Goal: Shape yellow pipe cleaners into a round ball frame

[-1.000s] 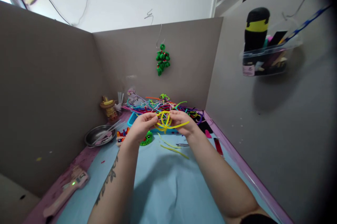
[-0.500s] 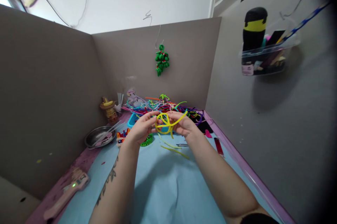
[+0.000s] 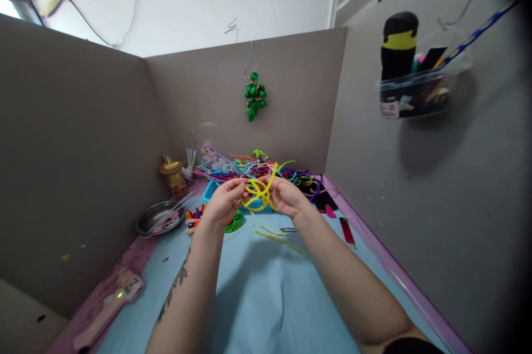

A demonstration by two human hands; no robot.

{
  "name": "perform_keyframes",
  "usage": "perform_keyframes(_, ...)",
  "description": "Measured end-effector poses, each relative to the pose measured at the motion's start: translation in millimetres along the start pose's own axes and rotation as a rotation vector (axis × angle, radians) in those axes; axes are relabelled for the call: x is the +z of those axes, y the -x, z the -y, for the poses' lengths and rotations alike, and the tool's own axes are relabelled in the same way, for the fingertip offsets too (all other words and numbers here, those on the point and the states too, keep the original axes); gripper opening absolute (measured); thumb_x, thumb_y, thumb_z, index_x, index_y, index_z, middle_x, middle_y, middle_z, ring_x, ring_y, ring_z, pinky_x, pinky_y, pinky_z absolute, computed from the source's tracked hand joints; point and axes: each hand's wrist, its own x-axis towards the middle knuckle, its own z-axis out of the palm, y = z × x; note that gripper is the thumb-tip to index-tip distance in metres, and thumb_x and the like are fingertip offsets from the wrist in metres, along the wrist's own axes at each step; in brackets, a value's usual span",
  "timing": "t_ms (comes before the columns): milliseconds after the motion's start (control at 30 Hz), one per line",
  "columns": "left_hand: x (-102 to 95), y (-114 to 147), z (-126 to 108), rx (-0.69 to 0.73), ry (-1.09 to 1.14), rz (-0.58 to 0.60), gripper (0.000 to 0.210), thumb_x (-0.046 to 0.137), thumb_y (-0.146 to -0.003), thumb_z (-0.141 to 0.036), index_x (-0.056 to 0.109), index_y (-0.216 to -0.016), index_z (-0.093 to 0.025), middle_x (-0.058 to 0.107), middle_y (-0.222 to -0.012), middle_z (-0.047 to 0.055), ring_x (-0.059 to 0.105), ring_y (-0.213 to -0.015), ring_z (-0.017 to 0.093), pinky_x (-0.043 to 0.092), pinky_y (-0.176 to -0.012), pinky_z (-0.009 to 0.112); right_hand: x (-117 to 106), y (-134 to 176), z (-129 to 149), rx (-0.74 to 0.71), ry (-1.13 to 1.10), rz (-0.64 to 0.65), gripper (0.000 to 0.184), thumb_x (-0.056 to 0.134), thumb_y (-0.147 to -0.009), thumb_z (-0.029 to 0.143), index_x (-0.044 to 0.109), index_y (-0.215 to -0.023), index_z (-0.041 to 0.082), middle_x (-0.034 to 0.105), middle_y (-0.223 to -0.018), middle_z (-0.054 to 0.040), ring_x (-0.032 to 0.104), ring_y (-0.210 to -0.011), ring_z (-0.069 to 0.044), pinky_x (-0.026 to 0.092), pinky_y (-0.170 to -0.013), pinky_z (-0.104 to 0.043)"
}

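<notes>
Between my two hands is a yellow pipe-cleaner shape (image 3: 258, 194), bent into crossing loops, held up above the table. My left hand (image 3: 228, 199) pinches its left side with thumb and fingers. My right hand (image 3: 286, 195) grips the right side, where one loose end sticks up. Below the hands, loose yellow pipe cleaners (image 3: 277, 240) lie on the blue cloth (image 3: 253, 298). A green fuzzy piece (image 3: 234, 222) with a dark eye-like spot rests beside my left wrist, next to a red, orange and blue figure (image 3: 194, 220).
A heap of coloured pipe cleaners (image 3: 253, 168) lies at the back by a blue tray (image 3: 210, 192). On the left are a metal bowl (image 3: 155, 220) and a pink glue-gun-like tool (image 3: 112, 309). A red item (image 3: 347, 231) lies right; a clear bin (image 3: 415, 96) hangs on the right panel.
The yellow shape has turned in my hands: its loose end, which pointed to the right, now points up. My right hand's fingers have shifted on it. The loose pieces stay on the cloth.
</notes>
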Motion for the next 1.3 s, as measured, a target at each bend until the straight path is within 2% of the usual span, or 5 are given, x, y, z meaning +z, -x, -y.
perform_keyframes(200,-2.2,-1.2,-3.3,0.036,0.043,-0.033,0.029,0.074,-0.061,-0.021,0.058,-0.083,-0.013,0.059,-0.064,-0.001,0.055,-0.052,0.006,0.046,-0.051,0.015,4.1,7.2,7.6,-0.176,0.096,0.042,0.032,0.065,-0.066,0.048,0.063,-0.078,0.019,0.065,-0.084,-0.0040,0.057,-0.078,-0.015,0.043,-0.064,-0.025)
perform_keyframes(333,1.8,3.2,-5.1,0.031,-0.004,0.004,0.027,0.074,-0.062,-0.022,0.057,-0.082,-0.013,0.060,-0.068,0.000,0.058,-0.056,0.008,0.048,-0.054,0.017,5.5,9.7,10.1,-0.236,0.142,-0.015,0.029,0.075,-0.056,0.038,0.063,-0.074,0.018,0.062,-0.075,0.0002,0.054,-0.068,-0.011,0.040,-0.063,-0.023)
perform_keyframes(733,-6.0,6.7,-2.5,0.061,0.012,0.249,0.026,0.073,-0.063,-0.021,0.054,-0.079,-0.015,0.056,-0.070,-0.001,0.054,-0.058,0.007,0.044,-0.055,0.017,-0.4,9.9,11.9,0.020,-0.147,0.209,0.022,0.070,-0.061,0.018,0.051,-0.072,0.018,0.063,-0.070,0.0018,0.059,-0.062,-0.010,0.045,-0.059,-0.021)
perform_keyframes(1000,-14.3,5.0,-1.7,0.018,-0.017,0.337,0.021,0.069,-0.067,-0.021,0.053,-0.080,-0.016,0.055,-0.069,-0.002,0.053,-0.059,0.007,0.043,-0.057,0.017,-5.6,7.3,12.0,0.073,-0.150,0.219,0.022,0.066,-0.066,0.015,0.047,-0.078,0.019,0.058,-0.061,0.0057,0.053,-0.047,-0.005,0.043,-0.049,-0.016)
perform_keyframes(1300,5.6,12.3,-8.3,0.146,-0.401,0.216,0.028,0.060,-0.076,-0.032,0.056,-0.100,-0.017,0.062,-0.089,0.005,0.058,-0.081,0.014,0.044,-0.071,0.023,6.5,18.2,12.8,-0.065,0.373,0.174,0.013,0.062,-0.059,0.016,0.050,-0.063,0.016,0.051,-0.049,0.0059,0.046,-0.043,-0.005,0.034,-0.045,-0.017)
